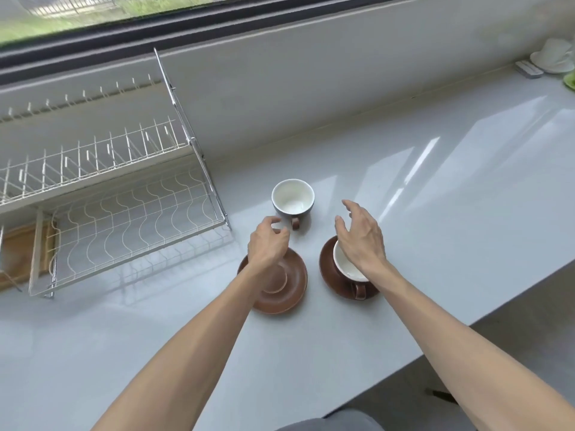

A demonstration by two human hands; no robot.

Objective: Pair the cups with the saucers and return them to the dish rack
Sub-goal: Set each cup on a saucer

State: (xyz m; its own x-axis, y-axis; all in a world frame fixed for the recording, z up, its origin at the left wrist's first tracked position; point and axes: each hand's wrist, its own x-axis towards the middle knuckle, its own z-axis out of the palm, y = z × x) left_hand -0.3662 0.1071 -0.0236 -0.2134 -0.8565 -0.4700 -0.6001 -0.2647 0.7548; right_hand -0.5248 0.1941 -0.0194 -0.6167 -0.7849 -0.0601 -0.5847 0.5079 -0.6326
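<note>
A grey cup with a white inside and a brown handle stands alone on the counter, handle toward me. In front of it lies a bare brown saucer. To the right, a second cup sits on another brown saucer, its brown handle pointing at me. My left hand hovers over the bare saucer's far edge, fingers curled loosely, holding nothing. My right hand hangs above the paired cup with fingers spread, partly hiding it. The two-tier white wire dish rack stands at the left, with nothing on it.
A wooden board lies under the rack's left end. At the far right corner stand a white cup on a saucer and a small grey block. The counter's front edge runs diagonally at the right, with floor below.
</note>
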